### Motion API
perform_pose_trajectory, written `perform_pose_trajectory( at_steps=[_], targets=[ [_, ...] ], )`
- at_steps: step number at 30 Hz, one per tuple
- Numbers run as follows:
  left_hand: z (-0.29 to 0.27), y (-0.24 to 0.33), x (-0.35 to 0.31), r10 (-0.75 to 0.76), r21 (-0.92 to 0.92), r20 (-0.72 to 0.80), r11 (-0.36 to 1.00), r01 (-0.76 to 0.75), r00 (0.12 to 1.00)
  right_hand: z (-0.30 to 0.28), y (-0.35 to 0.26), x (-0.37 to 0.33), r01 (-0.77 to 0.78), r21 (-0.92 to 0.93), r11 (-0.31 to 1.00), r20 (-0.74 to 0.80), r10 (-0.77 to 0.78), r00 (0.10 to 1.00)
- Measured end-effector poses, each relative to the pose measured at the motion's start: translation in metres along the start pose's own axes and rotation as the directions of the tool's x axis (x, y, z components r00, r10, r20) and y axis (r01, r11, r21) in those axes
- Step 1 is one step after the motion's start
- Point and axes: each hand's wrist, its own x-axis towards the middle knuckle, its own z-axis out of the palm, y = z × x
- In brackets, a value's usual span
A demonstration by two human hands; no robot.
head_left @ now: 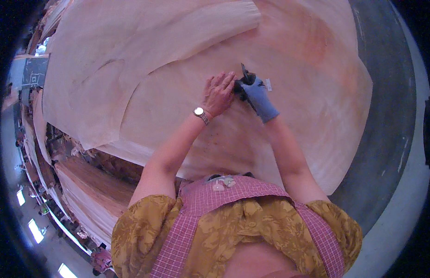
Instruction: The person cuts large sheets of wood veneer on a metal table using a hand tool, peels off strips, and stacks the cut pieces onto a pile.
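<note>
A large sheet of pale, pinkish wood veneer lies spread in front of me. My left hand, bare with a watch at the wrist, rests palm down on it with the fingers stretched out. Close beside it, my right hand wears a blue glove with dark fingers. Those fingers are closed around a tool whose thin dark blade points away from me; its handle is hidden in the glove. A small white strip lies on the veneer just right of the glove.
Another veneer layer with a curled edge overlaps at the far left. A dark surface curves along the right. More veneer stacks stand at the lower left, with a dark gap between them and the sheet.
</note>
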Motion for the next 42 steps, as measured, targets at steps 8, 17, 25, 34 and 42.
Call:
perform_pose_trajectory(
  at_steps=[8,17,25,34,42],
  targets=[
    [0.014,-0.010,-0.002,0.041,0.071,-0.006,0.997,-0.041,0.999,-0.031,-0.052,-0.023,0.359,-0.832,0.423,0.243,-0.303,0.921],
    [-0.025,-0.009,0.039,-0.029,-0.121,0.164,0.991,0.049,0.986,-0.215,-0.074,0.081,0.048,-0.111,0.993,-0.095,-0.059,0.994],
    [0.053,0.023,0.251,0.123,-0.148,0.012,0.982,-0.120,0.992,-0.330,-0.092,0.241,0.087,0.092,0.992,-0.088,-0.079,0.993],
    [0.146,0.059,0.403,0.093,-0.175,-0.101,0.978,-0.110,0.991,-0.327,-0.089,0.288,-0.048,0.071,0.996,0.104,0.041,0.994],
    [0.153,0.067,0.408,0.163,-0.053,-0.097,0.984,-0.169,0.982,-0.335,-0.064,0.312,0.140,-0.514,0.846,-0.040,-0.187,0.982]
  ],
)
